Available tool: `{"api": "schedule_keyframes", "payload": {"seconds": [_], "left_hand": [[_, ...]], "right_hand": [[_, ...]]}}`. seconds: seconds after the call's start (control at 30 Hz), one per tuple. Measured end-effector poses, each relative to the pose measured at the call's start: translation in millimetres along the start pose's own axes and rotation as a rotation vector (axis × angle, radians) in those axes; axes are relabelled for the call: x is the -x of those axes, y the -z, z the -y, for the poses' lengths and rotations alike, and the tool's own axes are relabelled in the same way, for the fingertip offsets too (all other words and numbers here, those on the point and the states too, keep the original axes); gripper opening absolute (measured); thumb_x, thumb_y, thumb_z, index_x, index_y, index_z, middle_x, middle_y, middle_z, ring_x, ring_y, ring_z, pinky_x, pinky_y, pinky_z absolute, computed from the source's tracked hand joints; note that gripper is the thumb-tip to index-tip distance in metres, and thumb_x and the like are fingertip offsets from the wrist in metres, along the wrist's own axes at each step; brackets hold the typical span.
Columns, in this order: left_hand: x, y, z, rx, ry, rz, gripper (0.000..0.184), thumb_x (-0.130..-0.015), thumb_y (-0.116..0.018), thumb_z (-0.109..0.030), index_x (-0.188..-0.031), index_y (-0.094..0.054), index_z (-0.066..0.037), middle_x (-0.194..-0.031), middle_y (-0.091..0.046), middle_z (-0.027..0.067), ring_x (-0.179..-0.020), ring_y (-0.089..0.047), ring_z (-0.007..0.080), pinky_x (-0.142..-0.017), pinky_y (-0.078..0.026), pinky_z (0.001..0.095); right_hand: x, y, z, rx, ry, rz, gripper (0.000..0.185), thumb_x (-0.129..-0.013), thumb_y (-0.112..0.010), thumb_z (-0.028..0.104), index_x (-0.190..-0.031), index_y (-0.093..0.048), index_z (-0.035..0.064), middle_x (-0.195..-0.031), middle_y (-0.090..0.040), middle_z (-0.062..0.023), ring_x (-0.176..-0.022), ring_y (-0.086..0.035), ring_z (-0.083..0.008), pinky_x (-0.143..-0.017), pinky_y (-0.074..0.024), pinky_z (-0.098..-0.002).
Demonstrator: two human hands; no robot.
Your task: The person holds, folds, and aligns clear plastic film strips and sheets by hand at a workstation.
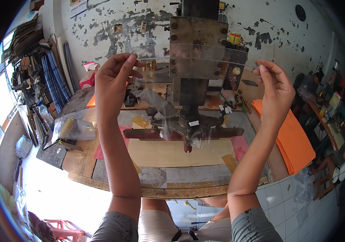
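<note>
- Left hand (114, 78) and right hand (277, 86) are apart, each pinching one end of the clear sheet (196, 52), perhaps for keeping it straight.
- This sheet is raised before the press (198, 26).

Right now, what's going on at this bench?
Left hand and right hand are holding up a clear plastic sheet, one at each end, in front of a heavy machine. Below, a pale board lies flat under the machine's dark red bar. An orange stack sits at the right.
</note>
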State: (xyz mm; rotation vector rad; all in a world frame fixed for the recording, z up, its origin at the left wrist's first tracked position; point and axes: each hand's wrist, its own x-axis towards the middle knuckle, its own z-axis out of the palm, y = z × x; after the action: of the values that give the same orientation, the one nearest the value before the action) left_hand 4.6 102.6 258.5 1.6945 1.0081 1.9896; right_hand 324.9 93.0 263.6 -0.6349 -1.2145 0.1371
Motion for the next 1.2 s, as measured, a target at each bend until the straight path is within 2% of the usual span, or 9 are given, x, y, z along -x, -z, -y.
{"api": "schedule_keyframes", "payload": {"seconds": [0.3, 0.43, 1.2], "left_hand": [[0.2, -0.7, -0.2, 0.007, -0.027, -0.01, 0.029, -0.1, -0.068, -0.028, -0.109, -0.07, -0.001, -0.094, -0.076, 0.0061, -0.075, -0.068, 0.0084, -0.065, -0.046, 0.0215], [1.4, -0.4, -3.4, 0.003, -0.007, -0.007, 0.03, -0.099, -0.067, -0.025, -0.113, -0.069, 0.001, -0.096, -0.075, 0.0073, -0.078, -0.069, 0.0102, -0.072, -0.046, 0.0239], [-5.0, -0.7, 8.5, 0.059, -0.073, -0.132, 0.028, -0.099, -0.068, -0.025, -0.11, -0.068, 0.0, -0.094, -0.075, 0.0074, -0.077, -0.07, 0.0119, -0.071, -0.049, 0.0243]], "right_hand": [[0.4, -1.5, 0.5, -0.02, -0.027, 0.056, 0.024, -0.097, -0.064, 0.001, -0.12, -0.066, -0.0041, -0.112, -0.072, -0.0095, -0.09, -0.069, -0.0119, -0.083, -0.0523, -0.025], [-0.2, -2.6, -0.1, -0.037, -0.003, 0.033, 0.021, -0.097, -0.064, 0.002, -0.117, -0.066, -0.0043, -0.111, -0.072, -0.0093, -0.093, -0.069, -0.0127, -0.086, -0.0529, -0.0258], [3.4, -9.4, 3.5, -0.099, 0.029, 0.064, 0.027, -0.095, -0.066, -0.001, -0.121, -0.061, -0.0048, -0.11, -0.07, -0.0147, -0.093, -0.071, -0.0176, -0.086, -0.0555, -0.0285]]}}
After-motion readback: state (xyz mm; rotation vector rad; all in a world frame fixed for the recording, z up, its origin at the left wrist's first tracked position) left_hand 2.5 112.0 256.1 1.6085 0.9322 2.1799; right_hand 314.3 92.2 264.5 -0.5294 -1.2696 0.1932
